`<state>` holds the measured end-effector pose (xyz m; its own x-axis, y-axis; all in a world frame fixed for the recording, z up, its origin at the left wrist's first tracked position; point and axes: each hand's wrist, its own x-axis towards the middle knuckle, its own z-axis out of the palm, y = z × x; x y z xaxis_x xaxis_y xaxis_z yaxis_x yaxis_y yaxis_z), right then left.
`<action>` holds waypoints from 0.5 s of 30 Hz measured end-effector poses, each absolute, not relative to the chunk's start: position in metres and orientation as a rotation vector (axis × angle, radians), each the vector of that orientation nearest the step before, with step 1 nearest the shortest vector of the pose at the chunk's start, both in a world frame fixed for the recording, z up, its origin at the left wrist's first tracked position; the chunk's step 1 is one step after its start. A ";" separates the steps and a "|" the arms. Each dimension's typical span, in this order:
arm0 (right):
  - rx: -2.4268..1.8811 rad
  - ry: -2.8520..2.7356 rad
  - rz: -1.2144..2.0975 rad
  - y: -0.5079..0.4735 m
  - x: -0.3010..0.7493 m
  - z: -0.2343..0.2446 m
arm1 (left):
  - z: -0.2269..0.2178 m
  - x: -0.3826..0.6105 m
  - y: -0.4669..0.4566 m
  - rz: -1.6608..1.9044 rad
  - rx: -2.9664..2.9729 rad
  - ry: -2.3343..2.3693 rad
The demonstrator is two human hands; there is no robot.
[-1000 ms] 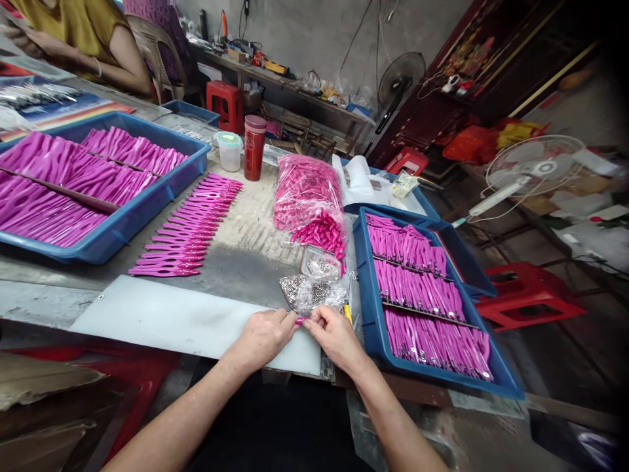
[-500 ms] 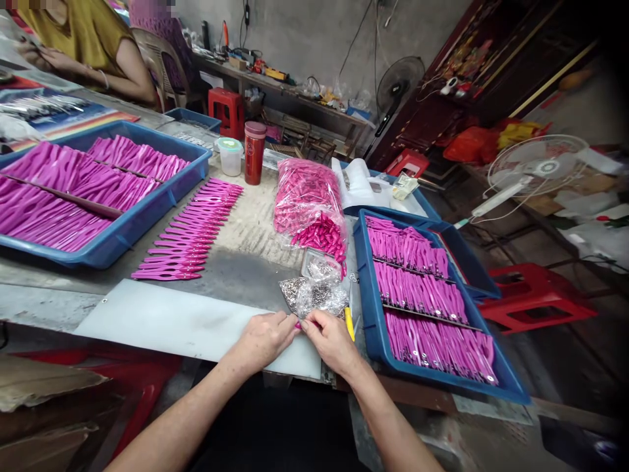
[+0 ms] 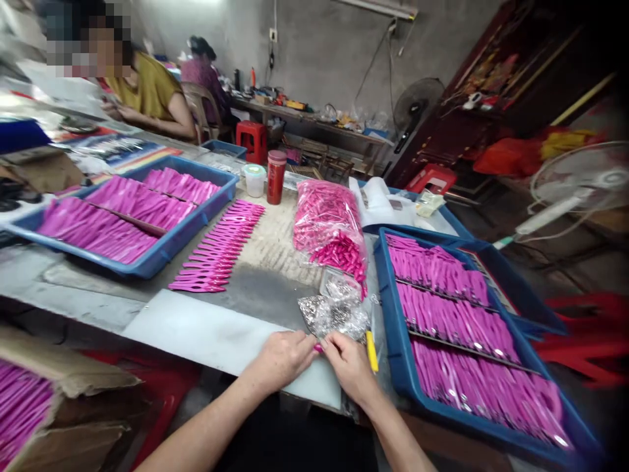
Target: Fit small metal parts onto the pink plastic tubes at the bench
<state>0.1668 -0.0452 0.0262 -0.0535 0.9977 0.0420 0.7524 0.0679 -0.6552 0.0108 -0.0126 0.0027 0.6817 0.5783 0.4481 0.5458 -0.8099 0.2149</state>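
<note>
My left hand (image 3: 282,359) and my right hand (image 3: 350,364) meet at the near edge of a white board (image 3: 206,331), fingers pinched together on one small pink piece (image 3: 318,348) between them. Just beyond my fingertips lies a clear bag of small silvery metal parts (image 3: 334,313). A yellow-handled tool (image 3: 372,351) lies beside my right hand. A blue tray of finished magenta pieces (image 3: 462,321) sits to the right. A row of magenta handles (image 3: 219,249) lies spread on the table ahead left.
A second blue tray of magenta handles (image 3: 132,213) stands far left. A bag of pink caps (image 3: 329,223), a red flask (image 3: 276,177) and a lidded cup (image 3: 254,180) stand behind. A person in a yellow top (image 3: 147,92) sits opposite. A cardboard box (image 3: 54,406) is lower left.
The view swung left and tilted up, shifting everything right and showing more of the room. My hands stay pinched together on the small pink piece at the board's edge.
</note>
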 end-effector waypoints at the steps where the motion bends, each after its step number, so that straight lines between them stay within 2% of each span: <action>1: -1.728 -1.855 0.618 -0.046 0.167 0.023 | 0.003 0.011 -0.013 0.775 2.820 0.961; 10: -1.641 -1.805 0.366 -0.049 0.167 -0.006 | 0.004 0.013 -0.017 0.739 2.867 1.055; 15: -1.602 -1.699 0.398 -0.053 0.164 -0.015 | 0.004 0.014 -0.019 0.704 2.895 1.085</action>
